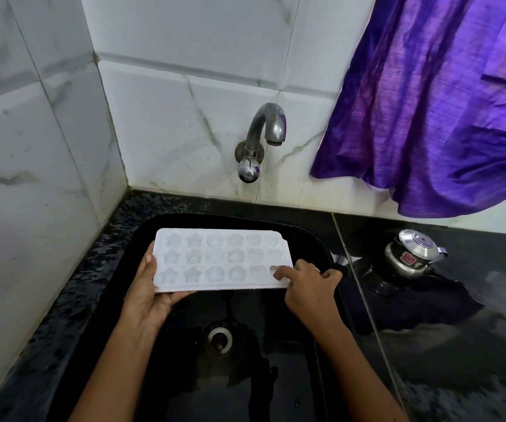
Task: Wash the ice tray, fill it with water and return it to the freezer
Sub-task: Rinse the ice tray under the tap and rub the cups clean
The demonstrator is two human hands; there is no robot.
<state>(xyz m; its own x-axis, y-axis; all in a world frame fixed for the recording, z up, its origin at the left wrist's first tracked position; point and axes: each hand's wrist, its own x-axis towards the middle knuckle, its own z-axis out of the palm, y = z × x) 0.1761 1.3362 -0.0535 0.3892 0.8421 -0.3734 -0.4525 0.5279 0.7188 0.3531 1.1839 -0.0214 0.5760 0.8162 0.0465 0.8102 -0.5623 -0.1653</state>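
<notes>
White ice tray point(223, 258) — long axis left-right, cavities up — gripped by left hand point(151, 292) and right hand point(309, 284).

Single view from my head, wide-angle, facing forward and steeply down into the black sink point(315, 239) at close range, tap point(261, 138) and tiled wall point(185, 86) at top, my forearms entering from the bottom edge.
</notes>
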